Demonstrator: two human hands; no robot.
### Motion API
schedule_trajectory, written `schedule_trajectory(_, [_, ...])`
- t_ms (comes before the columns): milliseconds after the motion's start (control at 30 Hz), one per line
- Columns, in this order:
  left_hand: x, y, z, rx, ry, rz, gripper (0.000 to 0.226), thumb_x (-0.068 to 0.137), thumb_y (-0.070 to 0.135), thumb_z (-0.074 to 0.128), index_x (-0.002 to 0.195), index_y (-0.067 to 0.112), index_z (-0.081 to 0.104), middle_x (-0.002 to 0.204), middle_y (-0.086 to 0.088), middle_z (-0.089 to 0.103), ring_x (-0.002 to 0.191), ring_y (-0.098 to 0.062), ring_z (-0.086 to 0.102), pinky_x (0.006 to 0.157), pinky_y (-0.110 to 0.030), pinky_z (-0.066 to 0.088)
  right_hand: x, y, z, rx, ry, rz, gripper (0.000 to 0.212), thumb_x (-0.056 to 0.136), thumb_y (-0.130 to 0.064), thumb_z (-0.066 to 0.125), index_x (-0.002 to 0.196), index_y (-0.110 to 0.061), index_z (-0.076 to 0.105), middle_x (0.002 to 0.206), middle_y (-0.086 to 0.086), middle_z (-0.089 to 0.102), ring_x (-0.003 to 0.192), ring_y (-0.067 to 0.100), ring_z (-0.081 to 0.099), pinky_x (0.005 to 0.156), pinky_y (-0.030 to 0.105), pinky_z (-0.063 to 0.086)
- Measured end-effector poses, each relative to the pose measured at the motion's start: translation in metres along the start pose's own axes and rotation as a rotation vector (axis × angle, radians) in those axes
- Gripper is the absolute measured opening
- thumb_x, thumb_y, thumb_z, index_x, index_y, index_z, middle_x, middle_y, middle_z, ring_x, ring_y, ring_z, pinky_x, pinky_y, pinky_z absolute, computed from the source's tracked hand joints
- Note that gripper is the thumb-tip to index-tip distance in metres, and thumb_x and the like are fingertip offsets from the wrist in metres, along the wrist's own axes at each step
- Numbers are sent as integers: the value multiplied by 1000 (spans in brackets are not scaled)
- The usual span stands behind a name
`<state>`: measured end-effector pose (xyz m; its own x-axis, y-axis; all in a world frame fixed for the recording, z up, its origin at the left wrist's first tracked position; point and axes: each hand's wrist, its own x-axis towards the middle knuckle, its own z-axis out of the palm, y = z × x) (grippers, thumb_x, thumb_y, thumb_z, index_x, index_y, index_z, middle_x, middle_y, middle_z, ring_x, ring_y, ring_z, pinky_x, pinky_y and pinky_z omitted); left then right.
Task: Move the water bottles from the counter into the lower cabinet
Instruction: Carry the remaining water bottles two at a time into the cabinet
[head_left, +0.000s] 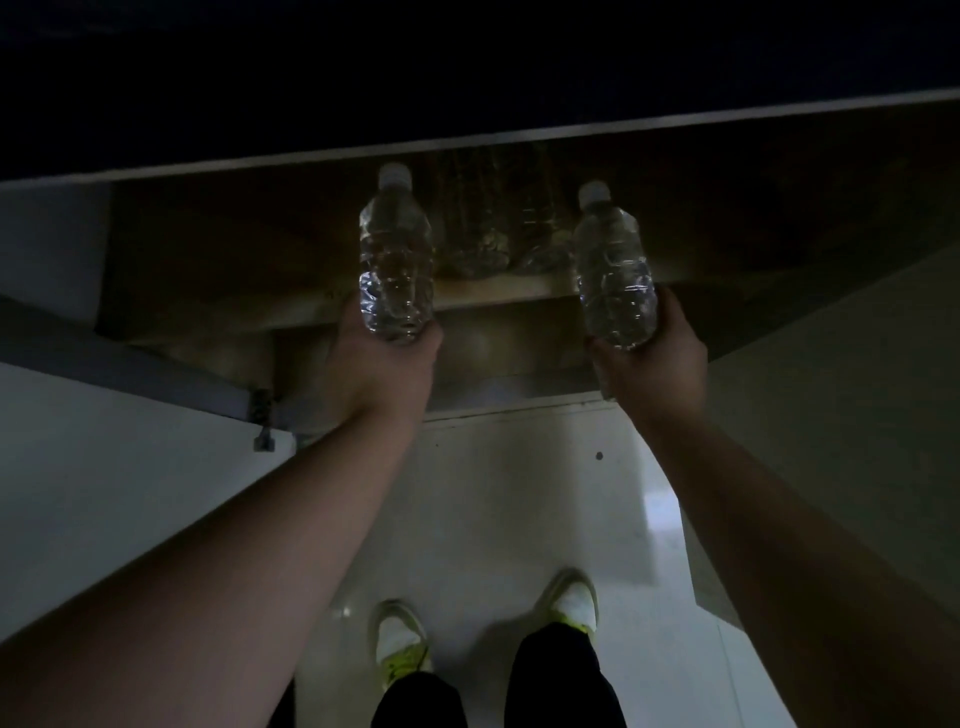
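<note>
My left hand (387, 364) grips the base of a clear water bottle (396, 260) with a white cap, held upright in front of the open lower cabinet (218, 244). My right hand (657, 353) holds a second clear bottle (613, 275) by its base, also cap up. Both bottles hang over the front edge of the cabinet shelf (498, 291). Between them, further in on the shelf, stand more clear bottles (498, 234), dim and hard to tell apart.
The dark counter edge (467, 140) runs above the cabinet. An open white door (104, 467) with hinges stands at the left, another pale door panel (831, 415) at the right. My feet in white and yellow shoes (400, 644) stand on the glossy white floor.
</note>
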<state>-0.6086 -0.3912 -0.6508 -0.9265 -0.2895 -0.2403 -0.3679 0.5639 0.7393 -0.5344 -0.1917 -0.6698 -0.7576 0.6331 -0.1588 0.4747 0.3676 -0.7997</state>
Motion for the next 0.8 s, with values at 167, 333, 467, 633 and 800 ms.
schedule_trajectory(167, [9,-6,14,12,4,1,54,74,34,79,125,22,61,113,0,70,102,-19,63,73,-20,37,17,6,11,-60,-3,-23,67,76,-28,75,136,-31,44,127,-1,59,111,19,59,88,43,54])
schedule_trajectory(333, [11,-5,23,37,29,12,59,77,36,78,130,23,57,119,0,68,110,-23,62,78,-20,36,34,8,18,-269,-68,40,83,79,-48,70,148,-33,25,153,12,30,135,35,37,100,38,37])
schedule_trajectory(467, [27,-4,29,-18,-7,0,60,70,41,81,122,20,59,114,-2,68,102,-24,65,88,-35,53,40,-5,17,-186,-104,60,95,75,-44,77,150,-26,22,154,18,21,136,40,33,106,53,40])
schedule_trajectory(633, [26,-16,14,-39,-118,176,70,70,36,84,129,16,52,115,3,66,100,-13,63,72,-13,44,26,-7,7,95,-176,88,108,71,-18,84,152,-30,12,153,9,19,135,32,36,101,53,45])
schedule_trajectory(800, [3,-46,-1,-32,-215,318,89,77,23,82,150,20,31,134,12,44,122,-15,54,100,-27,47,-3,3,8,78,-66,80,101,76,-20,81,153,-25,15,151,5,28,130,21,42,96,29,39])
